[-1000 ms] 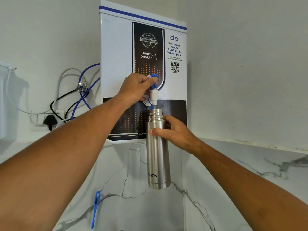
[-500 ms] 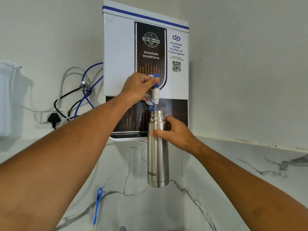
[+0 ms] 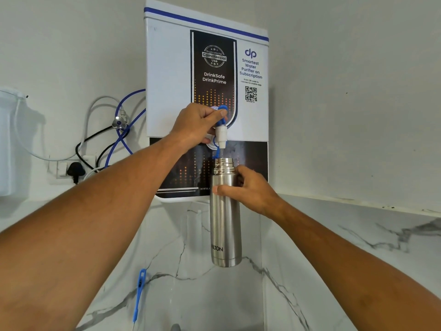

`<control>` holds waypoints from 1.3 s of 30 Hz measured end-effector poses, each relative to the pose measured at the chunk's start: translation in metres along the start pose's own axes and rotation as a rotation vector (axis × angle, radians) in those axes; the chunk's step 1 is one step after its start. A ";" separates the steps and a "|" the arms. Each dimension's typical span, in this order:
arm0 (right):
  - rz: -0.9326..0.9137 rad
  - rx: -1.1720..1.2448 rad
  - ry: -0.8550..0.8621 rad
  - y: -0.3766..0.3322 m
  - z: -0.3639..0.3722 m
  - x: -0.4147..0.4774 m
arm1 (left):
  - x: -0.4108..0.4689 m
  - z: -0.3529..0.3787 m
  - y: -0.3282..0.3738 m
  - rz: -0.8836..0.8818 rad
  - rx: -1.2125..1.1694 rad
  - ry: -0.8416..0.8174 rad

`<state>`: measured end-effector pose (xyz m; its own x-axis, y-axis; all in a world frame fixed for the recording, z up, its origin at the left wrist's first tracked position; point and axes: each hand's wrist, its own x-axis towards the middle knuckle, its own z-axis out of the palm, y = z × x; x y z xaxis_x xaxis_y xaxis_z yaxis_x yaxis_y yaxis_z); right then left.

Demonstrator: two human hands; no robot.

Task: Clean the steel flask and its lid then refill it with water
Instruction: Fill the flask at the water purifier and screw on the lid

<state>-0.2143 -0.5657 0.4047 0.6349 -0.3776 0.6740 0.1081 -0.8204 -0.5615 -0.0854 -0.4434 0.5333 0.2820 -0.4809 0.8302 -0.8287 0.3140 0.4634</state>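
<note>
The steel flask (image 3: pixel 224 218) hangs upright in the air with its open threaded mouth just under the white tap nozzle (image 3: pixel 221 137) of the wall-mounted water purifier (image 3: pixel 167 75). My right hand (image 3: pixel 248 189) grips the flask's upper body, thumb across the front. My left hand (image 3: pixel 198 125) curls round the blue tap lever (image 3: pixel 223 110) above the nozzle. A thin stream of water shows between nozzle and mouth. The flask's lid is out of sight.
Marble-patterned wall tiles (image 3: pixel 334 247) form a corner behind the flask. A blue clip-like tool (image 3: pixel 139 292) hangs on the left tile. Hoses, cables and a plugged socket (image 3: pixel 75 172) sit left of the purifier; a translucent housing (image 3: pixel 9 144) is at the far left.
The view has shifted slightly, so purifier, flask and hands sit a little further right. Both hands keep their holds; the flask stays under the nozzle.
</note>
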 end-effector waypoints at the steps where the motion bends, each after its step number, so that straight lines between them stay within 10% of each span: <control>1: -0.002 -0.002 0.002 0.000 0.000 0.000 | 0.000 0.000 0.000 0.001 0.002 -0.001; 39: -0.002 -0.055 0.005 -0.001 0.000 -0.001 | -0.001 -0.001 0.003 -0.004 0.021 -0.009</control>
<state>-0.2146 -0.5650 0.4047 0.6308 -0.3783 0.6775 0.0668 -0.8434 -0.5332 -0.0876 -0.4416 0.5337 0.2805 -0.4897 0.8256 -0.8377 0.2951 0.4596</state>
